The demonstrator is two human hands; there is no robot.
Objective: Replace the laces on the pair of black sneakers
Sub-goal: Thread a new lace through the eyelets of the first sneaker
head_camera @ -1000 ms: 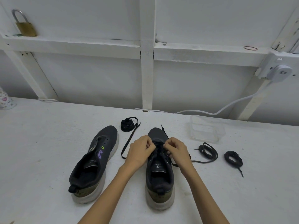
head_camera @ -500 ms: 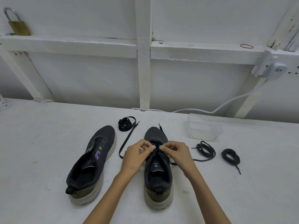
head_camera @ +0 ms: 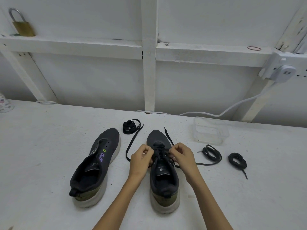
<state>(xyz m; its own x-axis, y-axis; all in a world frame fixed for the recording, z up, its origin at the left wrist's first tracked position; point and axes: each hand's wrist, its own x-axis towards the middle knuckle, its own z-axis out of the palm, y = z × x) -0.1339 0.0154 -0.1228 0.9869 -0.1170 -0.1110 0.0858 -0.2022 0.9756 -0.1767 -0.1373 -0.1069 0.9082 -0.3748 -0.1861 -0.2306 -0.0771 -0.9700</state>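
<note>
Two black sneakers stand on the white table, toes away from me. The left sneaker (head_camera: 96, 165) has no lace in it. The right sneaker (head_camera: 163, 178) carries a black lace (head_camera: 132, 143) partly threaded near the toe, its ends trailing left and right. My left hand (head_camera: 141, 159) and my right hand (head_camera: 181, 156) sit on either side of the eyelets, fingers curled, each pinching a strand of that lace. A coiled black lace (head_camera: 130, 126) lies behind the sneakers. Two more coiled laces (head_camera: 211, 154) (head_camera: 237, 160) lie to the right.
A clear plastic box (head_camera: 210, 131) stands at the back right of the table. A white cable (head_camera: 229, 108) runs along the wall to a socket (head_camera: 280, 70). A brass padlock (head_camera: 22, 25) rests on the wall ledge. A patterned cup (head_camera: 5, 103) is at the far left.
My hands have drawn slightly apart across the right sneaker's eyelets, still holding the lace. The view has shifted a little; nothing else has moved.
</note>
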